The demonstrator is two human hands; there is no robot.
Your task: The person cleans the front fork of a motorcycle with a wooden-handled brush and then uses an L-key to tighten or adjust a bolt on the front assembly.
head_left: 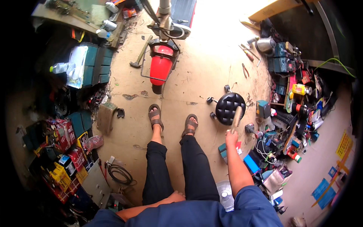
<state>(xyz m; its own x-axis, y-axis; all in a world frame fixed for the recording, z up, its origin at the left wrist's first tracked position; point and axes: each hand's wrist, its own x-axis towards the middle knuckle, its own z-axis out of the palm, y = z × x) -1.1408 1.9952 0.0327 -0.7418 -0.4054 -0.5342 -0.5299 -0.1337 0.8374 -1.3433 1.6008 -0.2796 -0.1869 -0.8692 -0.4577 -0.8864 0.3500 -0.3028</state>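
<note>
My right hand [231, 137] is closed around the end of a long, pale wooden brush [237, 118], raised in front of the round, black tufted stool [230, 108] on casters. Bristles seem to run along one side of the brush, though it is slightly blurred. Across my lap lies my left hand [176, 197], resting on the left thigh of my black trousers with nothing visible in it. Its fingers lie loosely against the cloth, partly hidden from sight.
A red cylinder [161, 66] in a metal frame stands ahead, beside a hammer [141, 53] on the floor. Pliers [245, 70] lie farther right. Teal boxes [90, 64] line the left; cluttered tools and a blue box [251, 164] line the right. A coiled black cable [120, 174] lies near left.
</note>
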